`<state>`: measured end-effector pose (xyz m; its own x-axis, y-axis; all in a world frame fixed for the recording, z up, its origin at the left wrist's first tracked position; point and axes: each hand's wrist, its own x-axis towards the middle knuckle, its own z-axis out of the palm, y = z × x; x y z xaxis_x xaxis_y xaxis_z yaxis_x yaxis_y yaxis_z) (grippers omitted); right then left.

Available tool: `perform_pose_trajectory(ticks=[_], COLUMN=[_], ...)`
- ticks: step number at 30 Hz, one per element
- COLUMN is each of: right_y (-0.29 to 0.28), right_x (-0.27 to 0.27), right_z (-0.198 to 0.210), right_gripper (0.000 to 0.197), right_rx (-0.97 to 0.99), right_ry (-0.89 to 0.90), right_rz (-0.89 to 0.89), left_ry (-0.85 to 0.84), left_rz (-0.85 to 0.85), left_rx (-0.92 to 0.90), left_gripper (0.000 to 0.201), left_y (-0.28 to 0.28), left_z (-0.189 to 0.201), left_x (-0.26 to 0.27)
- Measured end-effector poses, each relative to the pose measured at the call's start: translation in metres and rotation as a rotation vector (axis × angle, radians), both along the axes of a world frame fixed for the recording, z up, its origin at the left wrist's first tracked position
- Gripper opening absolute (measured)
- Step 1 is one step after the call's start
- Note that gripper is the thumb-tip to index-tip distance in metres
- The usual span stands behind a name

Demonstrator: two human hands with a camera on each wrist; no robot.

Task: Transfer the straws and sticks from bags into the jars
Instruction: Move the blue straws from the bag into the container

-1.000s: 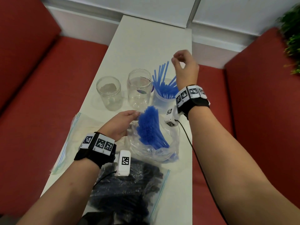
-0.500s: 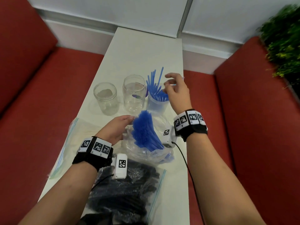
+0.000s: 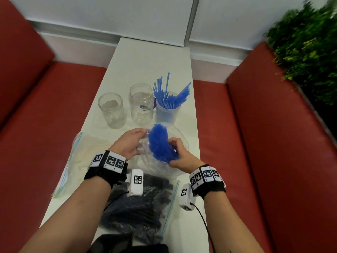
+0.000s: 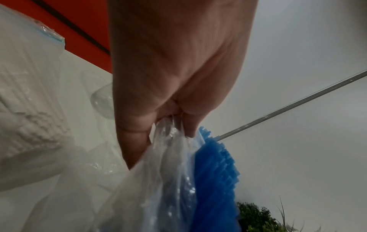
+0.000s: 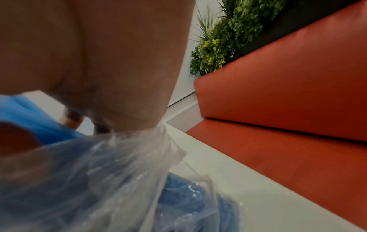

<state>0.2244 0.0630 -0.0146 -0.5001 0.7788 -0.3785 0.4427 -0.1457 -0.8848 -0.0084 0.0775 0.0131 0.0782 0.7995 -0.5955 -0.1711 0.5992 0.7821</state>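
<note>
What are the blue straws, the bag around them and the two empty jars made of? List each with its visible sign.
Blue straws: probably plastic, matte and uniformly coloured, with thin hollow ends.
Bag: thin clear plastic film, glossy; it crumples and glints where the left hand pinches it.
Two empty jars: clear and shiny; glass or rigid plastic, cannot tell which.

Red benches (image 3: 273, 143), white wall (image 3: 109, 13), perhaps artificial greenery (image 3: 306, 46)

Café-style booth: red padded benches (image 3: 273, 143), narrow white table (image 3: 151, 57), wall greenery (image 3: 306, 48).
</note>
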Motion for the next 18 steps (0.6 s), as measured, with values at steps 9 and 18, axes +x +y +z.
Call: perform_pose_trajectory(ticks=[9, 18], right_y=[-0.008, -0.007], right_x=[-0.002, -0.006], right_z=[-0.011, 0.008], right_gripper=[0.038, 0.02], right_rx=[0.249, 0.355], right_ry=[-0.115, 0.016], right_rz=[-0.232, -0.389], left_ry=[-0.033, -0.021], left_rz=[0.038, 0.048], left_rx=[0.008, 0.012], left_gripper=[0.025, 0.026], left_y=[-0.012, -0.016], left_z=[0.002, 0.008], left_x=[0.001, -0.008])
